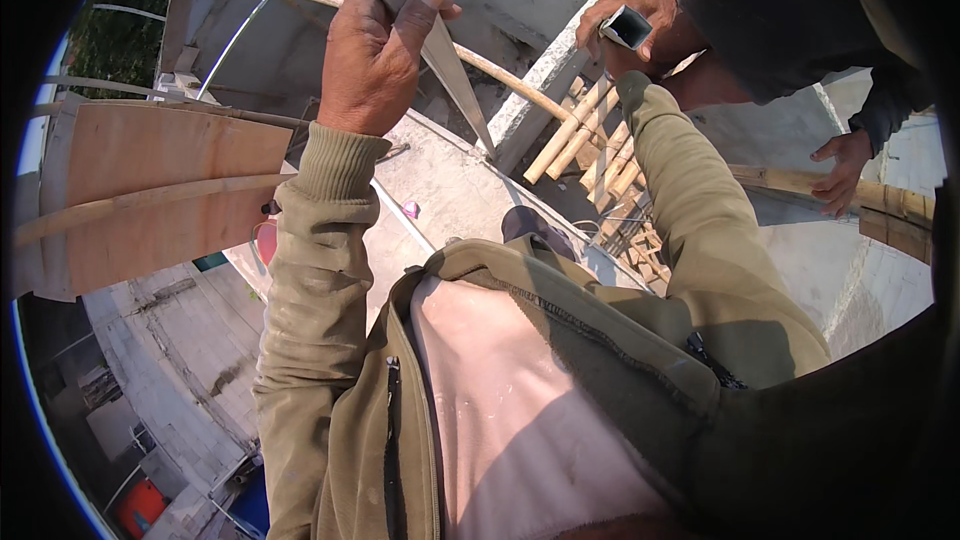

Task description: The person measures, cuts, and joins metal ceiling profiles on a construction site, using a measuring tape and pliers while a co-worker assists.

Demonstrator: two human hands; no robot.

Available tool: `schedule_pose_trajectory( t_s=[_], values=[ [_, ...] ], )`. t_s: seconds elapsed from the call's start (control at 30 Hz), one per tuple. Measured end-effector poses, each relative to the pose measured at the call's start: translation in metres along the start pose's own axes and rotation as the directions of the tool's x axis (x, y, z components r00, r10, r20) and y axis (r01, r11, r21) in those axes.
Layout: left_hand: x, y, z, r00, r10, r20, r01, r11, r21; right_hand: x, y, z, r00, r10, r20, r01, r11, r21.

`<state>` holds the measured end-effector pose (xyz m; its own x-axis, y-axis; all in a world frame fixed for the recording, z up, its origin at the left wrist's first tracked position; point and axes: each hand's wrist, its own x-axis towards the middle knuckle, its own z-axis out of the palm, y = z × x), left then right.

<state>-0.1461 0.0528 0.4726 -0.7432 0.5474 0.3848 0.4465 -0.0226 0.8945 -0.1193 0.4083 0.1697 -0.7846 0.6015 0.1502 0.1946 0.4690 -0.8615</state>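
My left hand (372,65) is raised at the upper middle, thumb and fingers closed round a long, flat grey bar (452,80). The bar slants past a concrete wall's edge, and its upper end leaves the picture. My right arm (695,190) reaches forward on the right. Only a little of my right hand (620,62) shows past the cuff, its fingers hidden. Just above it, a co-worker's hand (645,10) grips a hollow rectangular tube (627,28), its open end facing me. The co-worker's other hand (843,170) hangs at the far right, holding nothing visible.
Bamboo poles (575,135) lie below the right side, above wood scraps (640,245). Another bamboo pole (510,80) crosses the gap between concrete walls (545,90). A plywood sheet (175,190) stands at left. A pale concrete ledge (430,160) is beneath me, with a drop at lower left.
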Motion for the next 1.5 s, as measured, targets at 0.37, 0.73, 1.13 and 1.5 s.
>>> schedule_pose_trajectory(
  t_s=[0.37, 0.73, 1.13, 1.5],
  values=[
    [0.026, -0.014, 0.013, 0.99, -0.076, 0.118, 0.1, 0.97, -0.22, 0.061, 0.01, -0.01, 0.992, 0.083, -0.099, -0.092, 0.991, -0.097],
    [0.038, -0.039, -0.014, 0.908, -0.17, 0.382, 0.312, 0.884, -0.349, 0.047, 0.027, -0.039, 0.779, 0.598, 0.186, -0.615, 0.788, 0.042],
    [0.04, -0.064, -0.025, 0.839, -0.242, 0.487, 0.356, 0.921, -0.156, -0.247, 0.083, 0.018, 0.459, 0.838, 0.297, -0.851, 0.51, -0.124],
    [0.051, -0.134, -0.022, 0.709, 0.023, 0.704, 0.223, 0.941, -0.255, -0.653, 0.03, 0.119, 0.307, 0.897, -0.319, -0.949, 0.263, -0.172]
  ],
)
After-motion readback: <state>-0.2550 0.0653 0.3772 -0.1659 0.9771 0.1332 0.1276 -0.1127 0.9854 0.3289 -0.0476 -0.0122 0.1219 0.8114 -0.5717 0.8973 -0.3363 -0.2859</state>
